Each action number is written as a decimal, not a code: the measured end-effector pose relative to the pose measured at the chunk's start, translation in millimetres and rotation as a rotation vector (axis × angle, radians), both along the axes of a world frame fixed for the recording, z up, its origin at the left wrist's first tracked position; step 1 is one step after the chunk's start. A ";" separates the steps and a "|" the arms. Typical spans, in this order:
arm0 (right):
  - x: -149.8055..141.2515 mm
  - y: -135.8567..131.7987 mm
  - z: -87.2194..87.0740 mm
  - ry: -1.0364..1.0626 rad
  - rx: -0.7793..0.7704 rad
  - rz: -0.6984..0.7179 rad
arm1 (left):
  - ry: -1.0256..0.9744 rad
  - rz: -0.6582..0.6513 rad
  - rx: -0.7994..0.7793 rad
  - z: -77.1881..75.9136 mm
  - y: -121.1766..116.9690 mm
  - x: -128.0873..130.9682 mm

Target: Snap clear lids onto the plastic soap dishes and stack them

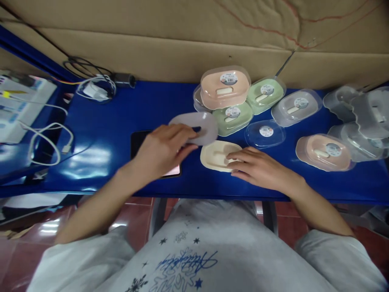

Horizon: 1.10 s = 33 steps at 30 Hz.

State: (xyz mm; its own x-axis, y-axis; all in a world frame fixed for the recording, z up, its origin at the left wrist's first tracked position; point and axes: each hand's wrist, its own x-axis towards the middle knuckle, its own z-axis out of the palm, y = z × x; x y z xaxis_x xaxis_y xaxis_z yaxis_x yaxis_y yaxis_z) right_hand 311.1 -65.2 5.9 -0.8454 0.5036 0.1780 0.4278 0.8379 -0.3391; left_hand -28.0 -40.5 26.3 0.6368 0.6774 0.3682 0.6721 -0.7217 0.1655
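Note:
My left hand [170,148] is closed on a greyish-lilac oval plastic dish [208,125], fingers at its middle and thumb below. This dish is tilted and looks raised off the table, to the left of a cream oval dish [209,156]. Over the cream dish's right side lies my right hand [258,166], with bent fingers gripping near its raised middle part. Just behind them is a green box [243,123] with a clear cover and a round label. A loose clear lid [264,140] with a round sticker rests behind my right hand.
Behind, a peach covered box [212,91] is stacked on others, beside a green box [275,97] and a grey box [296,103]. Another peach box [322,152] and clear covers [369,109] stand right. A phone [173,171] lies partly under my left hand. Cables [50,146] lie left.

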 end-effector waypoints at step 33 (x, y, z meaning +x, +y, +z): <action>1.4 8.2 -1.8 -0.088 -0.131 -0.055 | 0.163 -0.328 0.112 -35.0 -16.5 32.7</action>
